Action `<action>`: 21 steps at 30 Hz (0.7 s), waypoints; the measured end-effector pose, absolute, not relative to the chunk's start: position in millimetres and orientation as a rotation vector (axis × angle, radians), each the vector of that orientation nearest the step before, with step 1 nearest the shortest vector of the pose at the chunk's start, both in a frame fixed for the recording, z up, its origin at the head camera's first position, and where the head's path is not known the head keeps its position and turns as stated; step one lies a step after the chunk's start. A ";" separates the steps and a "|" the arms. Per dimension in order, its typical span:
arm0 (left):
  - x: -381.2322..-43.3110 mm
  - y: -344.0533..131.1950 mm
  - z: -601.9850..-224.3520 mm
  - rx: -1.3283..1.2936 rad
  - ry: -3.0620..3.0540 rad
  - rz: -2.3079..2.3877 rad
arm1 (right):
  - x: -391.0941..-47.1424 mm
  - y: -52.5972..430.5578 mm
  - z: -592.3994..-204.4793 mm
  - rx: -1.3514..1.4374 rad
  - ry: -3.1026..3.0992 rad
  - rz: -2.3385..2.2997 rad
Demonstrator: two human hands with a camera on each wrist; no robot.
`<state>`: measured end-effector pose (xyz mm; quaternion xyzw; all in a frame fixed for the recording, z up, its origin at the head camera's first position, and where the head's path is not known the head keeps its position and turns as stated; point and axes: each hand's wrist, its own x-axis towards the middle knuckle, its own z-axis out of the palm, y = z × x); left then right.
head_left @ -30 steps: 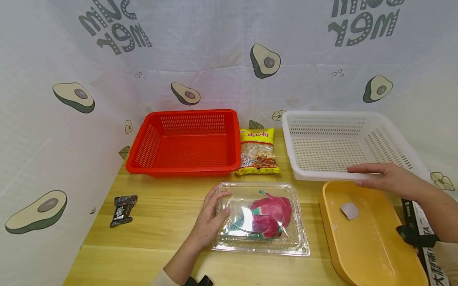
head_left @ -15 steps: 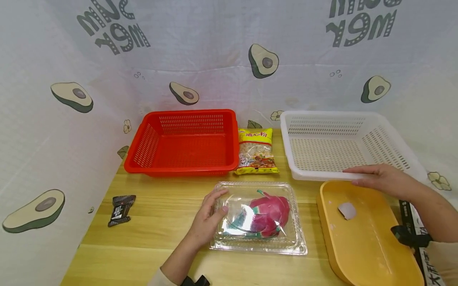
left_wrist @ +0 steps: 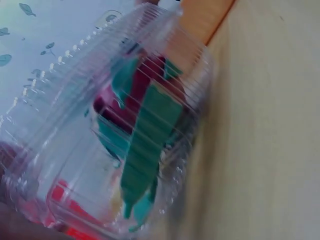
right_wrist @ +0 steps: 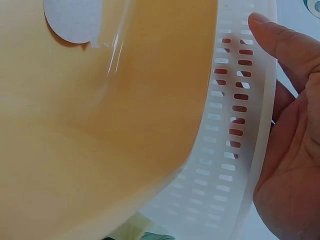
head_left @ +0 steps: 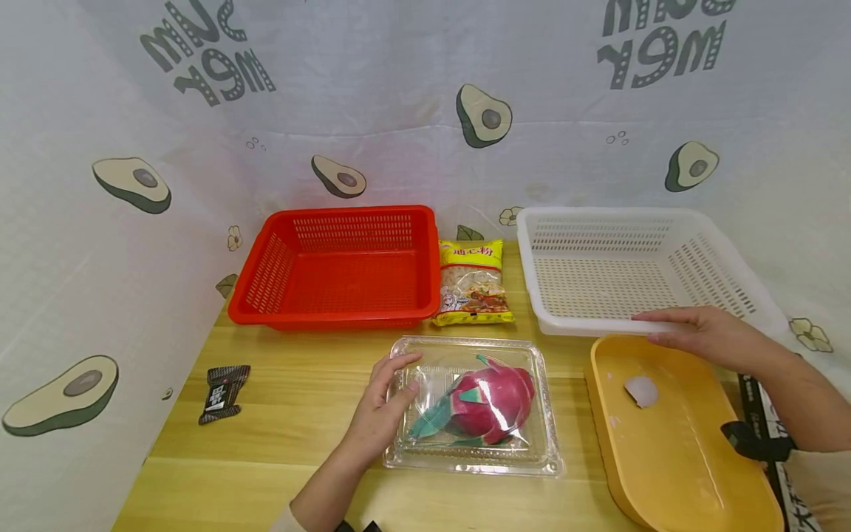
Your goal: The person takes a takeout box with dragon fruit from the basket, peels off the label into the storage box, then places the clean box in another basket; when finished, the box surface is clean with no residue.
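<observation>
My left hand (head_left: 375,410) grips the left side of a clear plastic clamshell box (head_left: 475,467), its thumb lying over the lid. Inside the box is a pink dragon fruit (head_left: 493,403) with green scales; the left wrist view shows the scales (left_wrist: 150,145) close up through the ridged wall. My right hand (head_left: 721,338) holds the front rim of the white slotted basket (head_left: 552,323). In the right wrist view its thumb (right_wrist: 287,42) lies at the rim, and skin shows through the slots. Under this hand stands a yellow tray (head_left: 691,458) with a pale rounded scrap (head_left: 642,391) inside.
A red slotted basket (head_left: 352,323) stands at the back left. Between the baskets lies a yellow pasta bag (head_left: 473,284). A small black wrapped snack (head_left: 224,393) is at the left. Dark and white packaging (head_left: 774,436) lies beyond the tray. Printed cloth (head_left: 399,89) hangs behind.
The glare on the box lid has faded, so the dragon fruit's green tip shows more plainly. The whole scene has shifted slightly left in the head view. Both hands keep their places.
</observation>
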<state>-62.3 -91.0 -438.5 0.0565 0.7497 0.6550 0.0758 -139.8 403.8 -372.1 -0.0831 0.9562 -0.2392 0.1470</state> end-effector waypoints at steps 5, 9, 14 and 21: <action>-62.3 -96.1 -423.2 0.134 2.314 1.951 | -138.5 402.9 -373.3 -0.240 2.753 -0.704; -64.3 -102.3 -416.2 0.162 2.333 1.959 | -138.3 403.0 -374.1 -0.232 2.762 -0.693; -66.2 -109.7 -410.3 0.198 2.345 1.995 | -138.3 403.1 -374.9 -0.232 2.768 -0.688; -69.3 -116.7 -395.5 0.270 2.319 2.126 | -137.7 403.5 -375.2 -0.239 2.773 -0.693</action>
